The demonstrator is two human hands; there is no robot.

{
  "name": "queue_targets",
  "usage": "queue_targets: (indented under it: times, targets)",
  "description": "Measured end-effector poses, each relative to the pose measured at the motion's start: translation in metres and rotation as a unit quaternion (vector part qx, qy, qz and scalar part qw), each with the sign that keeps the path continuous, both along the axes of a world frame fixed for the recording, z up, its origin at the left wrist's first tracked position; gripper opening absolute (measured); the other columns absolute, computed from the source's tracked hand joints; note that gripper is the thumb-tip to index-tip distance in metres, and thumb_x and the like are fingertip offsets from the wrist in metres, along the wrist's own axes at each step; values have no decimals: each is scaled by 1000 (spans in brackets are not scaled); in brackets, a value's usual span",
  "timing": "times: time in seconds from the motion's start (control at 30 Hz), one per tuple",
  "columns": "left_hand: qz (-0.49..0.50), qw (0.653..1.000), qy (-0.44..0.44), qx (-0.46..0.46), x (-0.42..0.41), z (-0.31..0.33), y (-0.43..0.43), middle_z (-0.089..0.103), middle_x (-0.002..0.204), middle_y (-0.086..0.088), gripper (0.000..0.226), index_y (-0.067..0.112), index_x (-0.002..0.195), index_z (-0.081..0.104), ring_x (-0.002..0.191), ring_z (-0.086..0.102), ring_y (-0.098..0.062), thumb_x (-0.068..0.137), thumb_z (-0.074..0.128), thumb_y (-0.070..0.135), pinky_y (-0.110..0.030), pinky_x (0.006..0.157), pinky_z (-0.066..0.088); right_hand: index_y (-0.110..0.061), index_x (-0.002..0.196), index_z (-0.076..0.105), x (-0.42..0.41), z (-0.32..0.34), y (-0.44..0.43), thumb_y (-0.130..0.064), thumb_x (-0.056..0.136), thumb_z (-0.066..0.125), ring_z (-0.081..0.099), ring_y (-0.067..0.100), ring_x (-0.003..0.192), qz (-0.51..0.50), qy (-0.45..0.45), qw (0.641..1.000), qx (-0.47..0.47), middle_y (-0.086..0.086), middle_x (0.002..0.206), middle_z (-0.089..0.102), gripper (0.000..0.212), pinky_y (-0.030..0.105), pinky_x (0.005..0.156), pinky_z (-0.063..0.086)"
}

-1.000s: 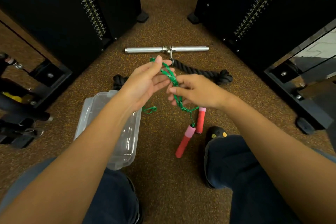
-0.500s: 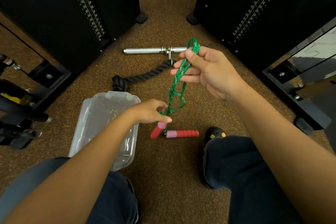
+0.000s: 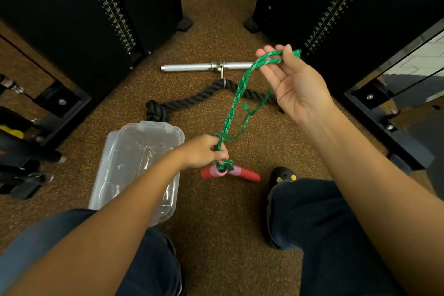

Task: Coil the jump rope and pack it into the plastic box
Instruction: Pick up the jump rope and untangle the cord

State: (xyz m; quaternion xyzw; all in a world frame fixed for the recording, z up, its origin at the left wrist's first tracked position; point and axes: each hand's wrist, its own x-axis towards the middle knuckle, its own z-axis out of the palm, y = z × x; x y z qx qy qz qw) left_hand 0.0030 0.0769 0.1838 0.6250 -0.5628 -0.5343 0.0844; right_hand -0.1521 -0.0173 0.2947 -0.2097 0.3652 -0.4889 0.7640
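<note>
1. Right hand [image 3: 294, 84]: raised at upper right, palm toward the camera, fingers loosely spread; folded strands of the green jump rope [image 3: 236, 98] pinched between thumb and fingertips at the top.
2. Left hand [image 3: 204, 151]: lower, near centre, fingers curled shut, gripping the same bundle of strands close to the handles.
3. Jump rope: stretched diagonally between both hands as several parallel strands; one slack loop hanging beside the taut strands, to their right.
4. Red handles [image 3: 230, 173]: below the left hand, pink collars meeting at a knotted bunch of cord; whether resting on the floor or hanging just above it cannot be told.
5. Clear plastic box [image 3: 125, 168]: open, on the floor at left, partly covered by the left forearm; no rope inside.
6. Floor [image 3: 216, 223]: brown speckled rubber.
7. Steel cable bar [image 3: 204, 66]: lying across the floor beyond the hands, its far right end hidden behind the rope strands.
8. Black braided rope attachment [image 3: 192, 100]: hooked to the bar's centre ring, knotted end lying near the far corner of the box.
9. Black weight-stack towers [image 3: 101, 7]: standing left and right of the floor strip.
10. Black shoe [image 3: 282, 176] and dark trouser legs: at the bottom of the view, the shoe near the handles.
</note>
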Motion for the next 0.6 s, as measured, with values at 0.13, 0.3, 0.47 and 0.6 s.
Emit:
queue_targets:
  times: [0.13,0.3,0.47,0.6]
  targets:
    - [39,997,65,-14,-2,15,-5,67,94,-4,13,9,97,63,89,61,-14,92,52,12,-27,81,47,2,116,51,-2,-10,0,-24,97,44,66,28,100,59,94,992,58,21,115,64,33,32,79,59]
    - [97,986,136,-26,0,32,-10,67,84,2,11,13,95,61,80,63,-4,92,50,12,-23,80,50,-2,131,45,8,-22,14,-57,94,16,58,27,113,282,405,869,-25,16,124,59,72,39,102,44]
    - [117,974,191,-13,5,34,-13,69,84,0,11,16,94,61,86,66,-14,92,50,12,-30,88,51,-14,121,59,6,-29,24,-37,92,49,55,21,114,534,587,576,-193,5,126,60,38,31,98,40]
    - [145,965,218,-22,6,38,-17,72,72,11,12,18,99,60,76,67,-3,93,50,14,-21,80,51,-7,91,65,7,-36,28,-35,85,61,52,11,70,534,589,574,-195,-2,77,59,29,24,59,38]
